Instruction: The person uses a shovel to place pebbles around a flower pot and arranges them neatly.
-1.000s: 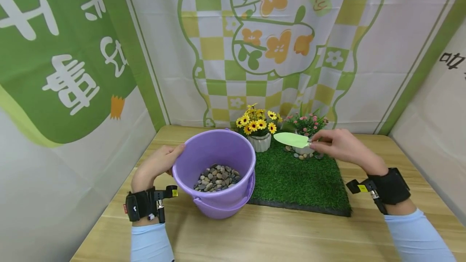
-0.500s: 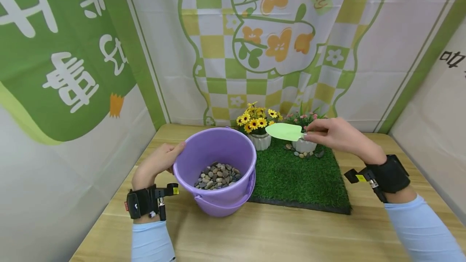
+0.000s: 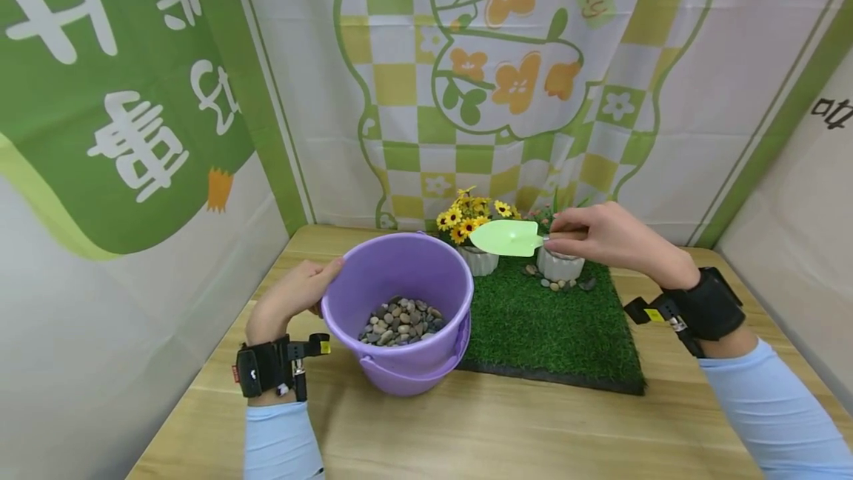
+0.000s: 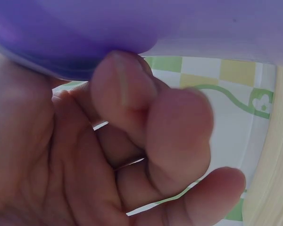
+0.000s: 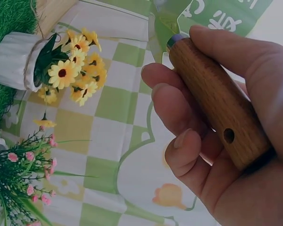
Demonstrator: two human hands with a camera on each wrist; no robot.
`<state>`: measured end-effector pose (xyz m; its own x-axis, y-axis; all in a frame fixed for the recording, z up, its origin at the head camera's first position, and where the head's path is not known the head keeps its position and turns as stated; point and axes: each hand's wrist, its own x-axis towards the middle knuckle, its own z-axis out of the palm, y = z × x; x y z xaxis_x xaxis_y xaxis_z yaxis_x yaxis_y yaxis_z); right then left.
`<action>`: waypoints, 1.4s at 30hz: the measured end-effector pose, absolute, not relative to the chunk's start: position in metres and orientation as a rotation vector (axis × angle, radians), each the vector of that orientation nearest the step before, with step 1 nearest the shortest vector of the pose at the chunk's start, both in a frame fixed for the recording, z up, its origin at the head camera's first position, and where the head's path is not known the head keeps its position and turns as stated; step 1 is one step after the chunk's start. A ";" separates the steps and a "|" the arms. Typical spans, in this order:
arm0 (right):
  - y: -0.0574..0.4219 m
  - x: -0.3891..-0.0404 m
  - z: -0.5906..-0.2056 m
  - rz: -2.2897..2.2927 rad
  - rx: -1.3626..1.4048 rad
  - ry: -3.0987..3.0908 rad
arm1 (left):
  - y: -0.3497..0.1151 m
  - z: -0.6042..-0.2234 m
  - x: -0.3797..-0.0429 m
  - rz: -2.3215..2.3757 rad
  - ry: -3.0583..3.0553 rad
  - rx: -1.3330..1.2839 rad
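Observation:
A purple bucket [image 3: 400, 361] stands on the table with grey and tan pebbles [image 3: 403, 321] in its bottom. My left hand [image 3: 291, 295] grips its left rim, thumb on top and fingers curled beneath, as the left wrist view also shows. My right hand [image 3: 616, 243] holds a hand trowel with a pale green blade [image 3: 508, 238] by its wooden handle [image 5: 217, 101]. The trowel is in the air right of the bucket, its tip pointing left toward the bucket and the blade in front of the yellow flowers [image 3: 466, 217]. No pebbles can be made out on the blade.
An artificial grass mat [image 3: 549, 324] lies right of the bucket. At its back stand the yellow flowers' white pot [image 3: 481, 261] and another white pot [image 3: 560, 267] with pink flowers, pebbles around its base. A printed cloth [image 3: 413, 80] hangs behind the wooden table [image 3: 506, 428].
My right hand has carried the trowel left and slightly up, away from the pink flowers' pot toward the bucket. The left hand has kept its hold on the rim.

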<state>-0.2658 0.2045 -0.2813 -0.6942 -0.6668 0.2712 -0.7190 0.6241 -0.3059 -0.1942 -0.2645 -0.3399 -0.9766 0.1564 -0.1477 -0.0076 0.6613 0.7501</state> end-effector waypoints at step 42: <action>0.162 -0.267 -0.260 0.564 1.402 -2.613 | -0.266 -0.340 -0.194 1.218 2.691 0.129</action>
